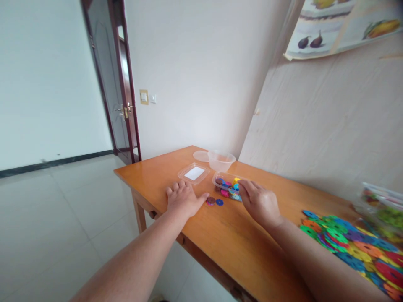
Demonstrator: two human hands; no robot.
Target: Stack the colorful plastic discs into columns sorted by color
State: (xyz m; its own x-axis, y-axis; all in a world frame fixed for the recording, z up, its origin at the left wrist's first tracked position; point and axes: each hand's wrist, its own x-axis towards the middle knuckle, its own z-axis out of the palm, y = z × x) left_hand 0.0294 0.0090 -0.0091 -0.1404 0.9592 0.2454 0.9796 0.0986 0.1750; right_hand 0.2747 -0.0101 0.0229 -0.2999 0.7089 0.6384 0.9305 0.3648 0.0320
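My left hand point(184, 199) lies flat on the wooden table with its fingers spread and the thumb pointing right. Close to that thumb are a brown disc point(210, 201) and a blue flower-shaped disc point(219, 202). A clear rectangular container point(217, 184) beyond them holds many small colourful discs. At its right side is my right hand point(260, 203), fingers curled together by the container's edge. Whatever the right fingers hold, if anything, is hidden from view.
A clear rectangular lid point(182, 173) with a white label lies behind my left hand. Farther back stand a translucent round bowl point(222, 161) and its round lid point(200, 156). Large colourful notched discs point(355, 247) are heaped at the right, near a clear plastic bag point(385, 205).
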